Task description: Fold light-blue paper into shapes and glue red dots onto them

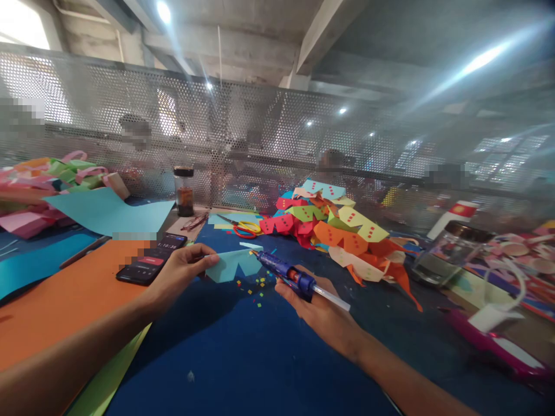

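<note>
Between thumb and fingers, my left hand [189,267] pinches a light blue paper cutout [229,266] with a notch in its lower edge. My right hand [318,306] is wrapped round a blue hot glue gun [284,271], a clear glue stick [332,297] poking out of its back end. The gun's tip is at the upper right edge of the cutout; whether it touches I cannot tell. Small yellow, green and red paper bits [255,284] lie on the blue table below. Beyond the gun are scissors [247,228] with red and yellow handles.
Notched paper cutouts [342,228] in several colours are heaped to the right. A phone [151,260] lies on orange paper [87,294] at left. A dark-lidded jar [184,193] stands behind, before a perforated metal screen [243,138]. A clear jar [442,257] stands at right.
</note>
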Demonstrator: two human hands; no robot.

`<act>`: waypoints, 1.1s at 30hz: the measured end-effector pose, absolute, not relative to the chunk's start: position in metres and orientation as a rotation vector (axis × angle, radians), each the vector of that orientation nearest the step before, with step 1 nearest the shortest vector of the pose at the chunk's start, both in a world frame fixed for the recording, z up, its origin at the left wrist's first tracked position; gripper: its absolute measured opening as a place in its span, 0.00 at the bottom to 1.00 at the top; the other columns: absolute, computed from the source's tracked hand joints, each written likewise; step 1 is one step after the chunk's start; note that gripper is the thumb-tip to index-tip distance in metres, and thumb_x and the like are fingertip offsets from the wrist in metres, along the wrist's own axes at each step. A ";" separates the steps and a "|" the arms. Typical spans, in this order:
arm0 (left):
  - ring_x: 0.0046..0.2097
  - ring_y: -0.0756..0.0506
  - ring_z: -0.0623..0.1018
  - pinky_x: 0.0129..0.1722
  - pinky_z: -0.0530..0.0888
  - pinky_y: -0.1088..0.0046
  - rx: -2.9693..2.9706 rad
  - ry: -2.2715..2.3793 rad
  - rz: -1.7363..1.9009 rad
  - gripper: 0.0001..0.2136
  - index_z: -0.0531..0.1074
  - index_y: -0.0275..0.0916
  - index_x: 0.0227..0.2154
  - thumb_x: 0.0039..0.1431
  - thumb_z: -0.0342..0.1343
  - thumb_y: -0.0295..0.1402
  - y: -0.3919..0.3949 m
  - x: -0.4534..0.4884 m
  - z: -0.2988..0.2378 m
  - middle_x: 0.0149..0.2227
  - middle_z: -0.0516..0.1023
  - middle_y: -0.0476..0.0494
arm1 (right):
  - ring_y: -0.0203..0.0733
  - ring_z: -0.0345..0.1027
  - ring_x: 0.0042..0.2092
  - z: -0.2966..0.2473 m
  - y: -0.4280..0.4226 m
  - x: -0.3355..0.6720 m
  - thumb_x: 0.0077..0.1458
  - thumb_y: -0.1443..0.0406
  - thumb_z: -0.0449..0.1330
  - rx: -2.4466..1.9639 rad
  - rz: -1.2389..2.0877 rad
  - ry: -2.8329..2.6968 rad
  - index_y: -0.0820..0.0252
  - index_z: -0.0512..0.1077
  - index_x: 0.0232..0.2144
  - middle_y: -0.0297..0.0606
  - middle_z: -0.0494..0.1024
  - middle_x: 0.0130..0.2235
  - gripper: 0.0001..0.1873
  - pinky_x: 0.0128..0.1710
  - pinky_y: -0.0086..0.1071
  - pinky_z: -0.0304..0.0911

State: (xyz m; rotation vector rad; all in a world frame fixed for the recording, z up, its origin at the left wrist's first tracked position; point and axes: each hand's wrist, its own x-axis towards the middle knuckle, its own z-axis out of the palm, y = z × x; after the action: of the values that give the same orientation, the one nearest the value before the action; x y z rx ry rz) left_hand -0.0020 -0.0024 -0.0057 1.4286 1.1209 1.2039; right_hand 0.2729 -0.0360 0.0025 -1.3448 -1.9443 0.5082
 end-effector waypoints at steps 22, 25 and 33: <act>0.29 0.50 0.71 0.31 0.66 0.74 1.499 1.128 1.182 0.15 0.75 0.38 0.28 0.53 0.64 0.46 -0.001 -0.003 -0.008 0.25 0.74 0.52 | 0.39 0.69 0.25 0.004 -0.036 0.274 0.60 0.50 0.57 -1.347 0.313 -1.985 0.53 0.72 0.31 0.31 0.74 0.24 0.15 0.22 0.29 0.62; 0.30 0.49 0.71 0.31 0.65 0.74 1.526 1.123 1.174 0.14 0.75 0.38 0.29 0.54 0.63 0.46 -0.001 -0.003 -0.008 0.25 0.74 0.52 | 0.38 0.68 0.24 0.004 -0.037 0.274 0.60 0.50 0.57 -1.349 0.338 -1.984 0.53 0.72 0.30 0.31 0.74 0.23 0.15 0.21 0.28 0.62; 0.30 0.49 0.71 0.32 0.66 0.74 1.540 1.108 1.174 0.14 0.76 0.39 0.29 0.55 0.63 0.46 0.000 -0.004 -0.009 0.26 0.74 0.51 | 0.37 0.68 0.26 0.004 -0.038 0.275 0.61 0.49 0.56 -1.383 0.367 -1.989 0.54 0.72 0.32 0.30 0.74 0.25 0.17 0.22 0.27 0.62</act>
State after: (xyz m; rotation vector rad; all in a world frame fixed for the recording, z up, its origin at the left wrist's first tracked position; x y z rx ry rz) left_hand -0.0041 0.0000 -0.0091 1.5396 1.1084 1.1741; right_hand 0.2746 -0.0382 0.0039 -1.3831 -1.9892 0.3670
